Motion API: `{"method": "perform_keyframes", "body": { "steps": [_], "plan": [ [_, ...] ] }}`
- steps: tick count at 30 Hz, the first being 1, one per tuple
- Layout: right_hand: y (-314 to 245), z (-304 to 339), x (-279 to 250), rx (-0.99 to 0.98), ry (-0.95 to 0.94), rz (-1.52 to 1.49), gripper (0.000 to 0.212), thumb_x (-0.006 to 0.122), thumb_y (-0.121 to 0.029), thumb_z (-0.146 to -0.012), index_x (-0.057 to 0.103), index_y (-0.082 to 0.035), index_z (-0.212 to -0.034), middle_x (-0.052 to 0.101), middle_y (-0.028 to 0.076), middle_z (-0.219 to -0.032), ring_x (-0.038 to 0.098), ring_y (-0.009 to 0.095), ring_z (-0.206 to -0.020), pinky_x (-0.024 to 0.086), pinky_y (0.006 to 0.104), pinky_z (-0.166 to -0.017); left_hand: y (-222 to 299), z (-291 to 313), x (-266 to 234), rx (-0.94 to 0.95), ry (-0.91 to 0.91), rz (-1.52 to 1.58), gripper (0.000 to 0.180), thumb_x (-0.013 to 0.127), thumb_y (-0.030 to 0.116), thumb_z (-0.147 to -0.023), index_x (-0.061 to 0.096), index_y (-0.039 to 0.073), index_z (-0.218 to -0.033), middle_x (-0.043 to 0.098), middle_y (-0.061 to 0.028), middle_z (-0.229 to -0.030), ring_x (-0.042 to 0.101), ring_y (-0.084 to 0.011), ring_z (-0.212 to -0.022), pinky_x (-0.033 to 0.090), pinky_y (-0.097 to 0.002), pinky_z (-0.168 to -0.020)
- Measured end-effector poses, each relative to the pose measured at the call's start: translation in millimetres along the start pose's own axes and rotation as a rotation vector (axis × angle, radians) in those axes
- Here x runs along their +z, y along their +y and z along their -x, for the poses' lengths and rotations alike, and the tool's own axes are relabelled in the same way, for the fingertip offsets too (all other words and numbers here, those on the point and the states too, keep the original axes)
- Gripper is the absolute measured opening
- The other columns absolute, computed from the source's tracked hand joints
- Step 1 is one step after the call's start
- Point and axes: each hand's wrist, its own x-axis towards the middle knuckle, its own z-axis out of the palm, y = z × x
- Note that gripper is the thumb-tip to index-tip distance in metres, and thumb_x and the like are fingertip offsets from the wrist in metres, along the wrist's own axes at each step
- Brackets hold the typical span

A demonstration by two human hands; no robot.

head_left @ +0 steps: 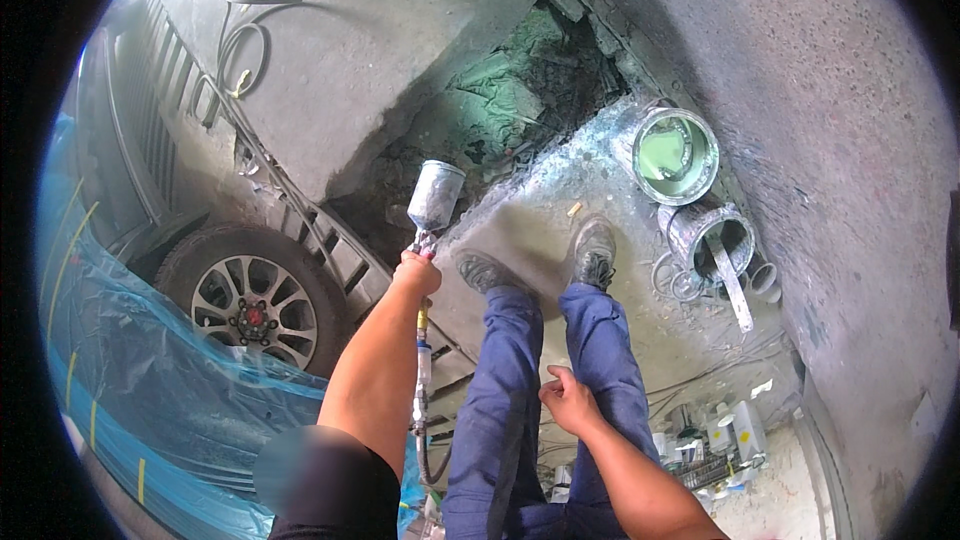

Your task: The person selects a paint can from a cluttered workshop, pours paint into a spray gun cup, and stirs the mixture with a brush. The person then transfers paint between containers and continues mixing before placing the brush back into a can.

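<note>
- I see a car (pixel 150 240) filling the left of the view, its body wrapped in blue plastic film (pixel 120 370); one alloy wheel (pixel 253 312) shows clear of the wrap.
- A grey concrete floor (pixel 340 70) runs across the top, and a broken gutter (pixel 500 110) with greenish rubble cuts through it.
- My legs in blue trousers (pixel 545 390) stand on a slab just right of the gutter, both shoes (pixel 592 252) dusty with paint.
- A black hose (pixel 240 60) lies coiled on the floor at the upper left.
- An open can (pixel 676 154) of pale green paint sits near my right shoe; just below it stands a second can (pixel 712 236) with a stick (pixel 731 285) leaning in it.
- My left hand (pixel 417 272) is closed in a fist around the handle of a spray gun (pixel 433 202), which is held upright over the edge of the gutter, its cup on top, with an air line (pixel 424 380) hanging below the wrist.
- My right hand (pixel 568 398) is free beside my right thigh, fingers loosely curled, pinching nothing.
- Small bottles (pixel 725 432) crowd a rack at the lower right.
</note>
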Motion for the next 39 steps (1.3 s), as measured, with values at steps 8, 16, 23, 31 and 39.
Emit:
{"method": "perform_keyframes", "body": {
  "steps": [8, 16, 23, 31, 39],
  "plan": [
    [-3.0, 0.8, 0.1, 0.015, 0.004, 0.011, 0.048, 0.064, -0.021, -0.084, 0.050, -0.005, -0.127, 0.070, 0.014, -0.098, 0.069, 0.030, -0.090, 0.053, 0.0395, -0.081, 2.2, 10.0, -10.5, 0.040, 0.005, -0.026, 0.045, 0.052, 0.016, -0.087, 0.030, -0.014, -0.113, 0.065, -0.0234, -0.099, 0.071, -0.0307, -0.078, 0.057, -0.0392, -0.060],
    [2.9, -1.3, 1.9, 0.026, -0.002, -0.019, 0.048, 0.064, -0.021, -0.084, 0.051, -0.005, -0.127, 0.070, 0.015, -0.097, 0.069, 0.030, -0.090, 0.053, 0.0391, -0.082, 2.9, 10.2, -13.0, 0.008, 0.006, 0.066, 0.041, 0.049, 0.012, -0.086, 0.036, -0.014, -0.115, 0.066, -0.0252, -0.096, 0.071, -0.0301, -0.071, 0.058, -0.0405, -0.056],
    [10.7, -3.3, 4.6, 0.006, 0.019, -0.003, 0.047, 0.064, -0.021, -0.084, 0.051, -0.005, -0.126, 0.070, 0.015, -0.095, 0.068, 0.032, -0.090, 0.053, 0.0397, -0.081, 0.7, 11.4, -23.7, 0.006, -0.118, 0.068, 0.042, 0.053, 0.014, -0.086, 0.051, -0.004, -0.124, 0.070, -0.0160, -0.102, 0.073, -0.0276, -0.075, 0.059, -0.0351, -0.065],
    [6.8, -2.8, 5.5, 0.023, -0.010, 0.002, 0.048, 0.064, -0.022, -0.084, 0.050, -0.005, -0.127, 0.070, 0.014, -0.097, 0.068, 0.032, -0.093, 0.052, 0.0399, -0.083, -12.6, 10.1, -20.4, -0.016, -0.019, 0.187, 0.021, 0.050, 0.008, -0.087, 0.059, -0.003, -0.102, 0.068, -0.0154, -0.087, 0.070, -0.0305, -0.065, 0.055, -0.0432, -0.049],
    [-1.4, -1.6, 4.9, 0.064, 0.006, 0.008, 0.047, 0.063, -0.022, -0.084, 0.051, -0.006, -0.127, 0.070, 0.014, -0.098, 0.067, 0.032, -0.095, 0.052, 0.0402, -0.083, -21.5, 19.1, -28.5, 0.214, -0.035, 0.693, 0.019, 0.049, 0.005, -0.085, 0.052, 0.009, -0.103, 0.056, -0.0056, -0.075, 0.065, -0.0206, -0.059, 0.045, -0.0324, -0.041]
  ]
}}
